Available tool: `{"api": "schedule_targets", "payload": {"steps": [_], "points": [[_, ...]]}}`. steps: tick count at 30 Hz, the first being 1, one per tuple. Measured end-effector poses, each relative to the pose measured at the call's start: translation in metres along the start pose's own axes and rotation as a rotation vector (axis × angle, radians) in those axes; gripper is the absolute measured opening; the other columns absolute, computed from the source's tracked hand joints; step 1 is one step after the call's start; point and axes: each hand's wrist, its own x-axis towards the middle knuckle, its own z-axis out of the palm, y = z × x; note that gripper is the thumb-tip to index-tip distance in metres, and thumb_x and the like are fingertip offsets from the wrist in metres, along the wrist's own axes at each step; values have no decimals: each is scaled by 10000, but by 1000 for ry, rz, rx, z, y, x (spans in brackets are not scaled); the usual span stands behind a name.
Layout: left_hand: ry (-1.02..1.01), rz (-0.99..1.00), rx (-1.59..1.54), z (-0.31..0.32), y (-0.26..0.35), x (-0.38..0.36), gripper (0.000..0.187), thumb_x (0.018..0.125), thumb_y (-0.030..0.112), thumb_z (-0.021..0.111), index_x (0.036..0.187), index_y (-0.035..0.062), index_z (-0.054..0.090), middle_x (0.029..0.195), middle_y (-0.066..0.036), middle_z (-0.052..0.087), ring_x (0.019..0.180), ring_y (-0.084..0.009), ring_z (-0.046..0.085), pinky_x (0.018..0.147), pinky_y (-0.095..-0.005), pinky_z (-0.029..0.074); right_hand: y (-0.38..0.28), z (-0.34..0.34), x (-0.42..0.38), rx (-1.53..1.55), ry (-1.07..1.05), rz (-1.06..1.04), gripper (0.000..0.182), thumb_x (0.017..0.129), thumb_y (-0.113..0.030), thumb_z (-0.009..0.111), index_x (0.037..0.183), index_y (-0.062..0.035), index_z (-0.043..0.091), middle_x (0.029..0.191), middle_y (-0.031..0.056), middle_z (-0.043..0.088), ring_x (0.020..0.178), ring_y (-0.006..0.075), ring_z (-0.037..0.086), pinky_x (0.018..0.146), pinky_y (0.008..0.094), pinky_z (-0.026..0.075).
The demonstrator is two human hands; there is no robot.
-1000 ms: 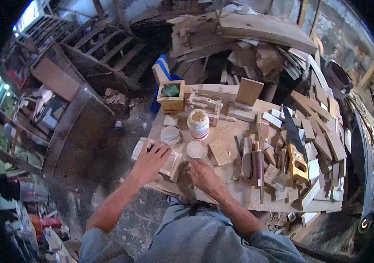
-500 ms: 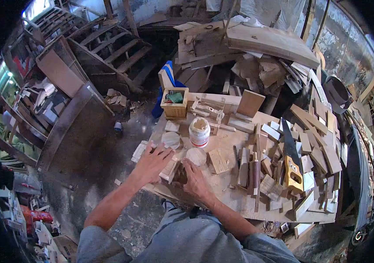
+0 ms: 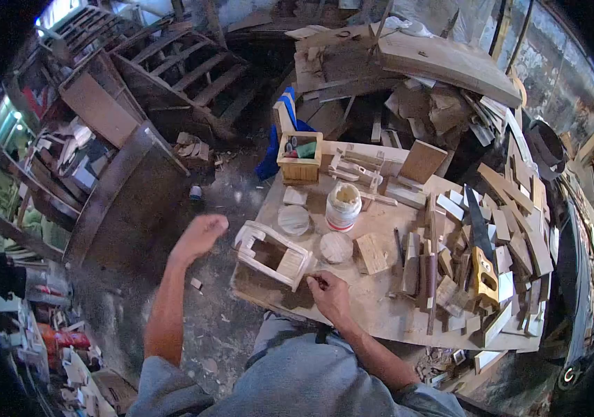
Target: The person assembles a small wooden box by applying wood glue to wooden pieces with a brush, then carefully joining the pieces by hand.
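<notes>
A small pale wooden frame (image 3: 290, 264), shaped like a toy vehicle body with a rectangular opening and a ridged panel, lies at the table's near left corner. My left hand (image 3: 203, 235) is off to its left, above the floor, with fingers curled together and nothing visible in them. Beside the frame's right end, my right hand (image 3: 330, 293) has its fingertips pinched; what they hold, if anything, is too small to make out. Two round wooden discs (image 3: 336, 247) and an open white jar (image 3: 343, 207) with tan contents stand just beyond.
A yellow-handled saw (image 3: 485, 274) lies over many wood offcuts (image 3: 450, 292) on the right. At the back of the table are a wooden box (image 3: 300, 158) and a small slatted wooden assembly (image 3: 356, 170). A wooden block (image 3: 373, 254) lies right of the discs.
My left hand has lifted off the wooden frame and moved left, its spread fingers now curled. My right hand stays near the frame's right end. The view has shifted, so the table appears farther right.
</notes>
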Motion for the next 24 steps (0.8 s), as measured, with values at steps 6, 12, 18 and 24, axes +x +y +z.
{"api": "schedule_targets", "payload": {"steps": [6, 12, 18, 24], "points": [[-258, -250, -356, 25, -45, 10, 346, 1028, 353, 660, 1203, 63, 733, 1032, 0, 725, 926, -100, 623, 839, -296, 487, -13, 23, 1, -22, 207, 103, 248, 942, -199, 714, 1032, 30, 743, 839, 145, 746, 730, 156, 689, 689, 324, 555], [-439, -382, -550, 18, -35, 11, 479, 982, 421, 719, 1349, 119, 666, 1124, 43, 710, 1013, -112, 630, 921, -413, 472, -24, 45, -5, -52, 385, 210, 226, 942, -180, 708, 1010, 32, 744, 779, 100, 724, 714, 132, 658, 681, 300, 533], [-558, -377, -587, 14, -60, 24, 448, 977, 418, 728, 1329, 146, 673, 1132, 34, 703, 1038, -131, 626, 926, -432, 486, -20, 60, -5, -64, 473, 240, 188, 921, -143, 720, 992, 27, 759, 786, 66, 741, 712, 104, 662, 671, 285, 534], [-564, -402, -655, 19, -63, 26, 415, 972, 404, 737, 1279, 130, 685, 1094, 24, 710, 1010, -152, 646, 840, -436, 549, -20, 69, -3, -44, 534, 293, 213, 879, -196, 715, 982, -21, 781, 816, 159, 759, 740, 233, 739, 721, 355, 568]]}}
